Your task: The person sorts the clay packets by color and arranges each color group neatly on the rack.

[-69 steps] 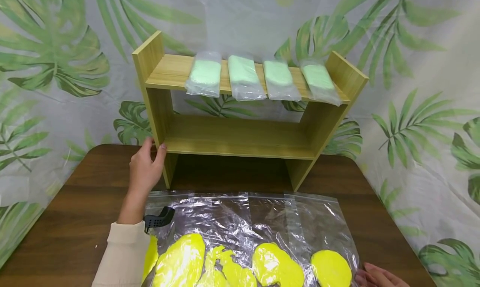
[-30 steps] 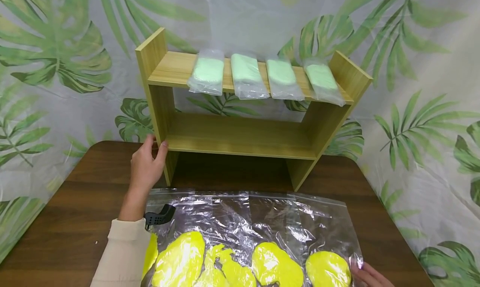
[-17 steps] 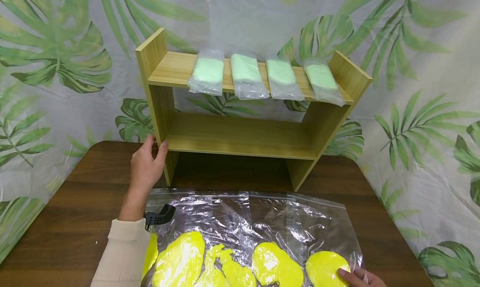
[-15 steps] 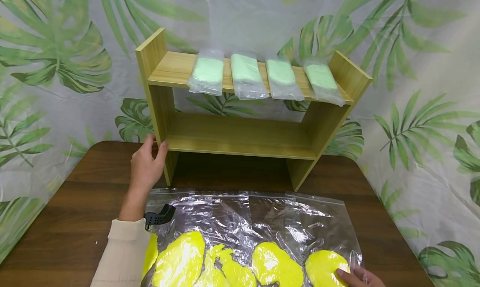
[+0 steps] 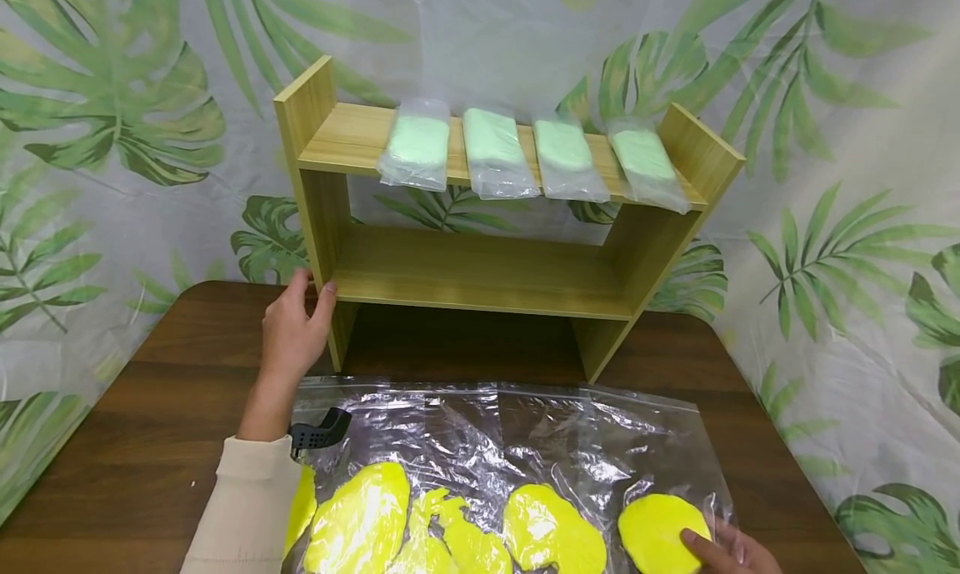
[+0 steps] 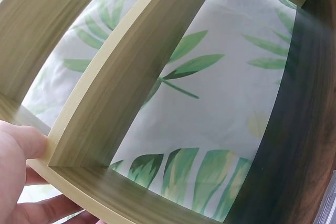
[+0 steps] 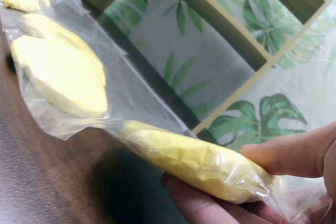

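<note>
In the head view my left hand (image 5: 292, 324) grips the left side panel of a two-tier wooden shelf (image 5: 480, 299) near its middle board. The left wrist view shows the thumb at the panel's front edge (image 6: 50, 153) and the fingers on its outer side. My right hand (image 5: 731, 549) holds the rightmost clear zip bag with a flat, round yellow slab (image 5: 652, 528) inside, thumb on top. Seen in the right wrist view, this bagged slab (image 7: 194, 161) is pinched between thumb and fingers, tipped edge-on above the table.
More flattened yellow pieces in clear zip bags (image 5: 551, 528) lie side by side, overlapping, along the table front. Several bagged pale green slabs (image 5: 491, 145) lie on the shelf's top board. Dark wooden table (image 5: 150, 441) shows on both sides; a leaf-print cloth (image 5: 825, 224) hangs behind.
My right hand has gone from the bag's right edge onto the round yellow slab and now pinches it, with the slab shifted slightly up and right. My left hand stays on the shelf.
</note>
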A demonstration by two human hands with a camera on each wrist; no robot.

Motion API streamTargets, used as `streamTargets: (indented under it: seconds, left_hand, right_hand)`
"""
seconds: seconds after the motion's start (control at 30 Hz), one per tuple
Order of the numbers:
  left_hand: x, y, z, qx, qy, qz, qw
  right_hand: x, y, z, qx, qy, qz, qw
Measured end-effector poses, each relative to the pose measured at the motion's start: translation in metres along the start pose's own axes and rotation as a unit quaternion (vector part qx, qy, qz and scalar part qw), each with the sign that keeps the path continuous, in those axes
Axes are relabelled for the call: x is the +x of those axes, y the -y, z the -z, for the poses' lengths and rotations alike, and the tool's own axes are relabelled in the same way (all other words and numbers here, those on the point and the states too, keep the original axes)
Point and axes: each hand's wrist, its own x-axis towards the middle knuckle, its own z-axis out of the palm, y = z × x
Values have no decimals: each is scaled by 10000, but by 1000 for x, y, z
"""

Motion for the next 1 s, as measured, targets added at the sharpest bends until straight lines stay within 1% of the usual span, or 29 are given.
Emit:
streamTargets:
  seconds: [0.1,0.17,0.2,0.27,0.37,0.43,0.63,0.77,0.8,0.87,0.9,0.93,1.0]
  left_hand:
    - [0,0,0,-13,-20,-16,10000]
    - [0,0,0,-32,-18,-20,10000]
    - [0,0,1,-40,-20,-24,10000]
    - [0,0,1,-50,-21,-27,10000]
    - [0,0,1,-32,-37,-20,10000]
    - [-1,0,1,-19,-39,-3,10000]
    - [-1,-1,2,-20,-58,22,10000]
    - [-1,-1,2,-26,-60,23,10000]
    - [-1,-1,2,-18,-57,18,10000]
    - [-1,-1,3,-14,-32,16,10000]
    - [-1,-1,3,-4,-20,14,10000]
    - [-1,-1,3,1,-9,17,10000]
    - [-2,0,3,11,2,20,10000]
  right_hand:
    - [-4,8,0,-234,-261,84,9994]
    - [-7,13,-2,-326,-585,96,9977]
    - [-8,15,-3,-272,-763,75,9967]
    - [-11,21,-5,-173,-988,26,9950]
    - [-16,29,-7,-109,-1193,-3,9928]
    - [-20,35,-9,-172,-1226,41,9923]
    - [-29,49,-13,-271,-1725,237,9844]
    - [-36,62,-16,-712,-1970,36,9778]
    - [-37,65,-17,-745,-1949,-8,9780]
    - [-39,72,-21,-691,-1842,38,9804]
    - [-39,74,-23,-557,-1754,186,9827]
    - [-39,76,-25,-355,-1597,408,9857]
    - [-38,80,-30,81,-1224,898,9884]
